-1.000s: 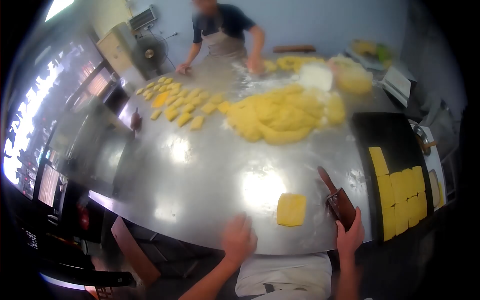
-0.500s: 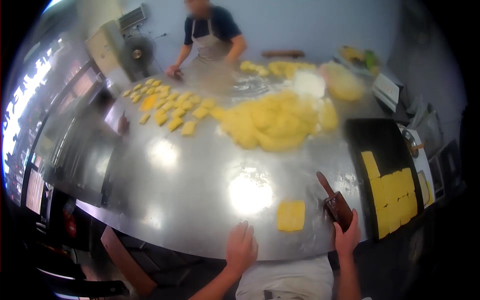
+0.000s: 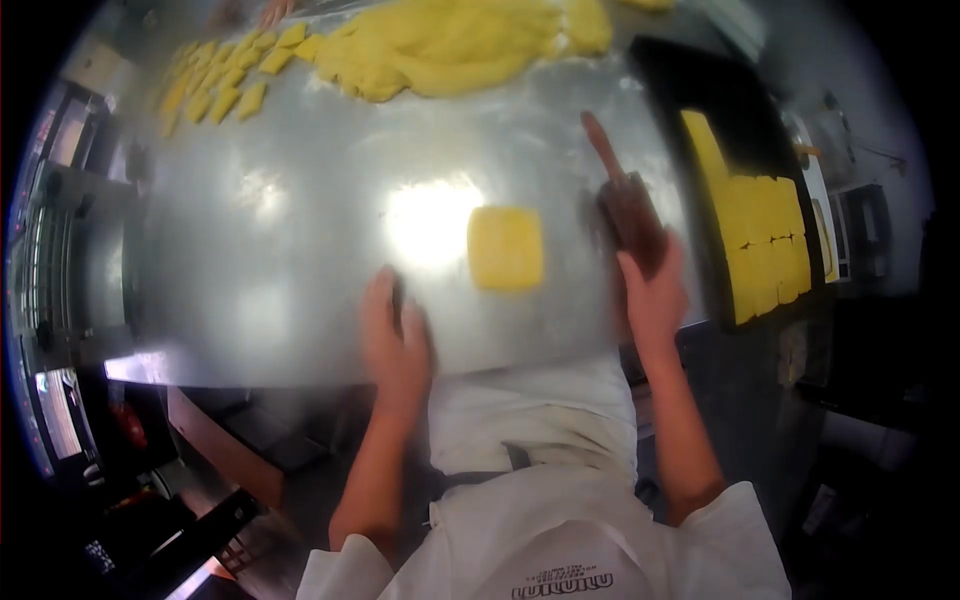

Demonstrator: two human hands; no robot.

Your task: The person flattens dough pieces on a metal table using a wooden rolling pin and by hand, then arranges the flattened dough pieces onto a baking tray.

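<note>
A flat, square piece of yellow dough [image 3: 506, 248] lies on the metal table [image 3: 290, 310], between my two hands. My right hand [image 3: 656, 300] grips the near end of a dark wooden rolling pin [image 3: 630, 208], whose far handle points away from me. The pin rests at the right of the dough, apart from it. To the left, near the table's front edge, my left hand [image 3: 398, 335] is open and holds nothing, its fingers apart and slightly blurred.
A black tray [image 3: 672, 80] with several flat yellow dough pieces [image 3: 765, 235] stands at the right. A large mound of yellow dough [image 3: 450, 50] covers the far part of the table. Small cut dough pieces [image 3: 225, 75] lie left of it. Another person's hand [image 3: 277, 12] shows at the top.
The view has tilted down, showing more of my apron and arms. My left hand's fingers have spread. My right hand still holds the rolling pin beside the dough square.
</note>
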